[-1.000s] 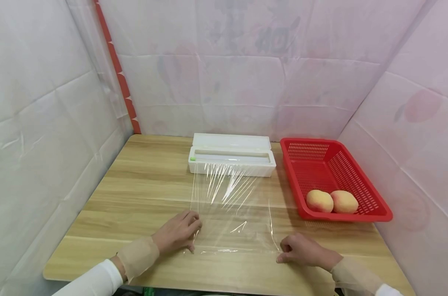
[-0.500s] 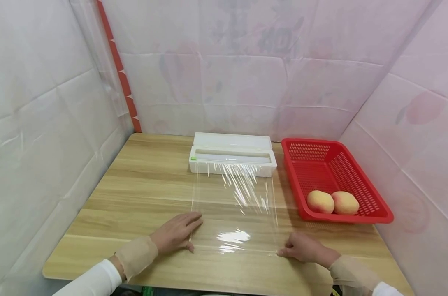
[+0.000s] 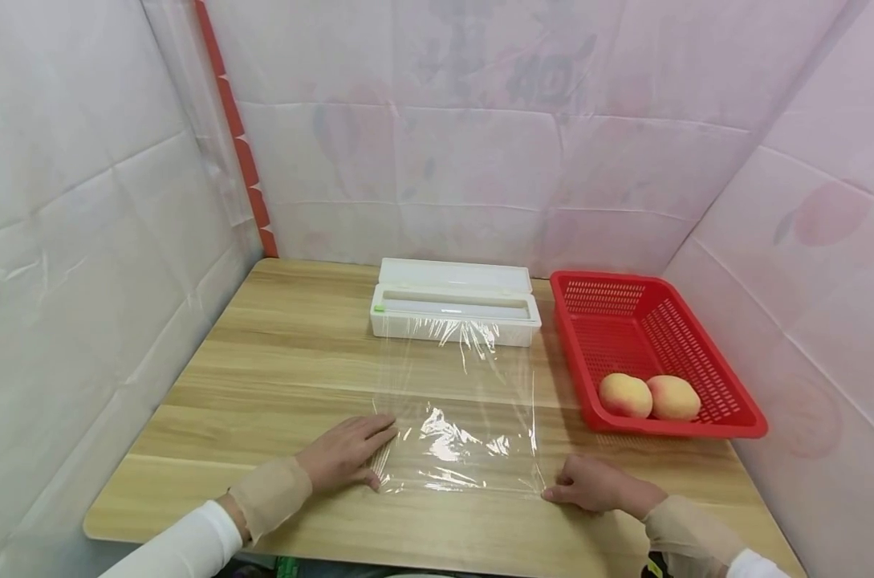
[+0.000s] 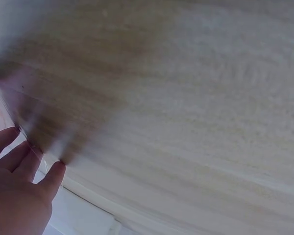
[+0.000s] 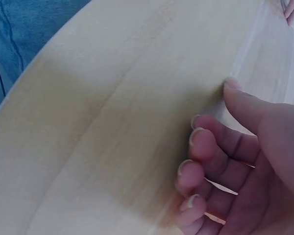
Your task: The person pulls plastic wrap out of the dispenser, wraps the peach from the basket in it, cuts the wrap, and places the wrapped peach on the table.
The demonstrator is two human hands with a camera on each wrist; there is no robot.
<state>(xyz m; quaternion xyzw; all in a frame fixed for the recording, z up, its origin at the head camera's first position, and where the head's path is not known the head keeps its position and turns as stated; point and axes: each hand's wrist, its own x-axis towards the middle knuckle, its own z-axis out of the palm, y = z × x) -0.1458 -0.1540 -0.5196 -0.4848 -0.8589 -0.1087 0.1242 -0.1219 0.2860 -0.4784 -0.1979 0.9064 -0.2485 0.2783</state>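
A clear sheet of cling film (image 3: 451,441) stretches forward over the wooden table from a white cling film dispenser (image 3: 454,331) with its lid raised. My left hand (image 3: 343,453) lies at the film's left edge, fingers extended; in the left wrist view its fingertips (image 4: 59,169) touch the surface there. At the near right corner my right hand (image 3: 595,484) presses the film with its thumb. In the right wrist view that thumb (image 5: 242,100) is extended, apart from the loosely bent fingers (image 5: 203,144). The film is creased and shiny near its front edge.
A red plastic basket (image 3: 740,425) stands on the right of the table (image 3: 263,385), with two peaches, a left one (image 3: 626,395) and a right one (image 3: 673,398), at its near end. Pale sheets (image 3: 473,160) enclose the back and both sides.
My left fingers have straightened and flattened at the film's edge. The right thumb has lowered with the film corner to the table. The film now lies lower and its glints have shifted.
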